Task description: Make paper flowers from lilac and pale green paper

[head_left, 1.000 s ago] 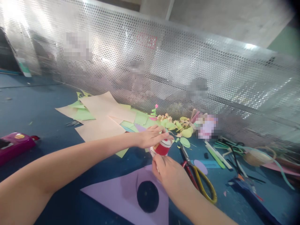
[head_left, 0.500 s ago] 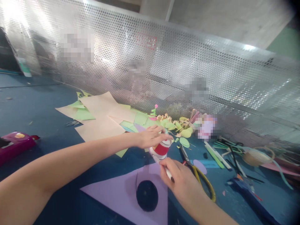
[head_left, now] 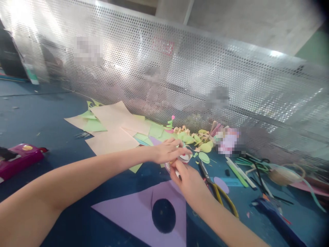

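Observation:
My left hand (head_left: 168, 151) is curled over a small red and white glue bottle (head_left: 184, 158) on the blue table (head_left: 51, 113), holding it from above. My right hand (head_left: 187, 178) is closed right below the bottle, pinching a small white piece (head_left: 177, 176) against its lower end; I cannot make out what the piece is. The two hands touch and hide most of the bottle. Just in front of them lies a lilac paper triangle (head_left: 133, 212) with a round hole cut in it.
Yellow-handled scissors (head_left: 221, 197) lie just right of my right hand. Beige and green paper sheets (head_left: 113, 127) and paper scraps (head_left: 195, 139) lie behind. A pink case (head_left: 20, 159) sits at the left. Paper strips and tools (head_left: 257, 171) lie at the right. A perforated metal screen (head_left: 180, 75) backs the table.
My right hand drew back with the white piece half a second ago and has returned up against the bottle. The left hand has stayed on the bottle.

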Available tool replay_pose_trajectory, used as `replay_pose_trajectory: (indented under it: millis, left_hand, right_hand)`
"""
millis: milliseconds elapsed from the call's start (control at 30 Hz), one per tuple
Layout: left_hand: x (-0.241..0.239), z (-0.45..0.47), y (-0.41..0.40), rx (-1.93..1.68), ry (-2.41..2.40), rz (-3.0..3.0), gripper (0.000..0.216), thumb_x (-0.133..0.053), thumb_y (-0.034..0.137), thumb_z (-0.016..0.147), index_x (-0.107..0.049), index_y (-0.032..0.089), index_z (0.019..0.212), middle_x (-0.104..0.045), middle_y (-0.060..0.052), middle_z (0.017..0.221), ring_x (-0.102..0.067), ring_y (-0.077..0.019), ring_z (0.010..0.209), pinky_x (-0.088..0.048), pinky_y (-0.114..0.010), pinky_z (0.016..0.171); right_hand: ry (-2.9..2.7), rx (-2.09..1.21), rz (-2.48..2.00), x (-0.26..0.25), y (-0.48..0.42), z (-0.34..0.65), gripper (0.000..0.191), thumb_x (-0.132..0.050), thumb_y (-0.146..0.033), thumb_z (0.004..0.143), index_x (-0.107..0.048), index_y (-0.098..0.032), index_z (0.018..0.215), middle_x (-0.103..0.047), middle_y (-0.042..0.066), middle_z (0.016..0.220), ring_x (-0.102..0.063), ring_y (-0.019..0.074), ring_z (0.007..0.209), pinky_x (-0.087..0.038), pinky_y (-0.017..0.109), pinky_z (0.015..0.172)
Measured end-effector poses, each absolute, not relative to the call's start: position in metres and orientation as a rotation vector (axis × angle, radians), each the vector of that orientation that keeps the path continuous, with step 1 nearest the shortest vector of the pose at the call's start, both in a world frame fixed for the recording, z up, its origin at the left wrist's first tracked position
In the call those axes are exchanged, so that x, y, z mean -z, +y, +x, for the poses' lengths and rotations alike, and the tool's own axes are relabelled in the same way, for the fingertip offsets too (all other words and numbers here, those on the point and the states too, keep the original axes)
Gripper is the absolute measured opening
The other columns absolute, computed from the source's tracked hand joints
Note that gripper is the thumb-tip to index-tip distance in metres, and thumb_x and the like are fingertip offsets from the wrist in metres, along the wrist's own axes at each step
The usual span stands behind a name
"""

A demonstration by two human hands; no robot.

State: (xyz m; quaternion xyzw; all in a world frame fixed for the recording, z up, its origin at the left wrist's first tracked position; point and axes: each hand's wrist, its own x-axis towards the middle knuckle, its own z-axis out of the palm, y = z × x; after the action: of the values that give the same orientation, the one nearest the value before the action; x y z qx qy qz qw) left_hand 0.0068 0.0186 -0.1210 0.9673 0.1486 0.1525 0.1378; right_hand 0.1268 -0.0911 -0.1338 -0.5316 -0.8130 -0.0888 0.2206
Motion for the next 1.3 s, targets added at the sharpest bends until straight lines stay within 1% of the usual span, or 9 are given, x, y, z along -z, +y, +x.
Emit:
replay_pose_trajectory:
  millis: [167,333,533,633,733,900,1133,1300]
  left_hand:
    - [0.122,0.006,0.02,-0.456,0.42,2.802,0.043,-0.013,0.04,0.09,-0.038,0.036,0.125,-0.04,-0.003,0.107,-0.036,-0.02,0.098,-0.024,-0.035,0.094]
    - [0.122,0.006,0.021,-0.449,0.41,2.806,0.045,-0.012,0.04,0.09,-0.038,0.034,0.127,-0.04,-0.004,0.108,-0.036,-0.0207,0.098,-0.023,-0.035,0.094]
    - [0.117,0.006,0.017,-0.423,0.448,2.708,0.051,-0.004,0.044,0.089,-0.038,0.036,0.126,-0.042,-0.003,0.106,-0.037,-0.0203,0.099,-0.024,-0.035,0.093]
    - [0.118,0.006,0.017,-0.432,0.448,2.728,0.049,-0.006,0.043,0.09,-0.038,0.036,0.126,-0.04,-0.003,0.107,-0.036,-0.02,0.099,-0.023,-0.035,0.094]
    - [0.12,0.005,0.019,-0.435,0.429,2.766,0.047,-0.009,0.041,0.09,-0.038,0.036,0.126,-0.039,-0.003,0.107,-0.036,-0.0199,0.099,-0.023,-0.035,0.094]
    - [0.12,0.006,0.018,-0.42,0.45,2.774,0.046,-0.009,0.041,0.09,-0.038,0.035,0.126,-0.038,-0.003,0.109,-0.035,-0.0206,0.1,-0.022,-0.035,0.095]
    - [0.117,0.006,0.015,-0.395,0.499,2.729,0.048,-0.007,0.042,0.089,-0.04,0.036,0.124,-0.039,-0.002,0.109,-0.034,-0.0203,0.102,-0.021,-0.034,0.095]
    - [0.117,0.007,0.014,-0.415,0.495,2.72,0.049,-0.006,0.044,0.089,-0.042,0.036,0.123,-0.04,-0.002,0.11,-0.036,-0.0202,0.102,-0.022,-0.035,0.095]
  right_hand:
    - [-2.315,0.411,-1.513,0.144,-0.085,0.123,0.01,-0.041,-0.011,0.078,-0.05,-0.014,0.077,-0.061,0.006,0.06,-0.06,0.0179,0.054,-0.039,0.024,0.048]
    - [-2.326,0.615,-1.565,0.149,-0.084,0.116,0.012,-0.041,-0.011,0.079,-0.053,-0.012,0.077,-0.061,0.007,0.057,-0.061,0.0198,0.053,-0.039,0.026,0.047]
    - [-2.304,0.784,-1.506,0.152,-0.087,0.109,0.013,-0.043,-0.007,0.075,-0.053,-0.014,0.07,-0.056,0.003,0.049,-0.057,0.0174,0.046,-0.037,0.025,0.043]
    - [-2.27,0.846,-1.454,0.154,-0.089,0.107,0.014,-0.043,-0.007,0.075,-0.051,-0.015,0.066,-0.054,0.002,0.047,-0.056,0.0162,0.044,-0.036,0.025,0.043]
    - [-2.239,0.897,-1.384,0.154,-0.094,0.107,0.019,-0.04,-0.008,0.078,-0.05,-0.016,0.063,-0.052,0.001,0.045,-0.054,0.0149,0.042,-0.036,0.024,0.043]
    - [-2.287,0.836,-1.374,0.153,-0.108,0.114,0.018,-0.039,-0.011,0.082,-0.053,-0.015,0.071,-0.054,0.001,0.05,-0.055,0.0147,0.047,-0.037,0.025,0.047]
    - [-2.281,0.775,-1.307,0.151,-0.127,0.126,0.027,-0.031,-0.013,0.086,-0.051,-0.016,0.068,-0.052,0.001,0.049,-0.054,0.0155,0.045,-0.037,0.026,0.045]
    - [-2.282,0.616,-1.317,0.15,-0.133,0.14,0.027,-0.029,-0.015,0.087,-0.05,-0.017,0.071,-0.054,0.001,0.052,-0.056,0.0151,0.047,-0.039,0.024,0.045]
